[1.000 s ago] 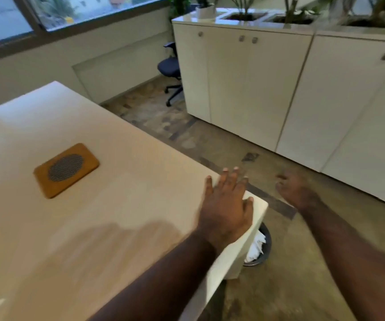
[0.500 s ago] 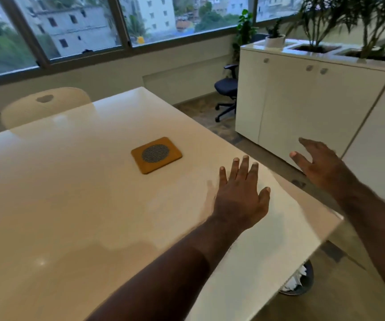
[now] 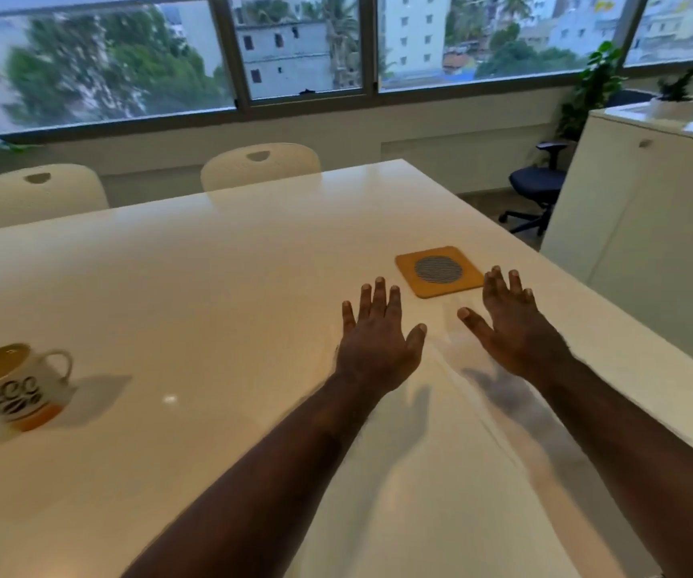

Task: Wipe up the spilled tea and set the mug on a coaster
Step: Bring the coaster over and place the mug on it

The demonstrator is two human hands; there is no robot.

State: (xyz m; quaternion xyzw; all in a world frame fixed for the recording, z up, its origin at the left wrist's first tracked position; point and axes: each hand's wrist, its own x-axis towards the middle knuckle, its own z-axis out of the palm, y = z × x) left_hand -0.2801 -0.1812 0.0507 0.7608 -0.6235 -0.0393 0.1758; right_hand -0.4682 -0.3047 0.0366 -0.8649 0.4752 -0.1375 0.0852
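A white mug (image 3: 13, 390) with a black pattern and an orange base stands upright on the white table (image 3: 211, 285) at the far left, filled with tea. A square tan coaster (image 3: 439, 271) with a round grey mesh centre lies on the table's right part. My left hand (image 3: 378, 340) hovers over the table just near-left of the coaster, palm down, fingers spread, holding nothing. My right hand (image 3: 507, 323) is just near-right of the coaster, fingers spread too, empty. No spilled tea shows on the table.
Two cream chairs (image 3: 261, 164) stand at the table's far side under the windows. A white cabinet (image 3: 645, 227) with potted plants is at the right, and a dark office chair (image 3: 538, 189) stands beside it. The table's right edge runs close to my right arm.
The view has swung left and up, bringing the mug into sight. Both hands have come over the table beside the coaster; the right hand was off the table's edge before.
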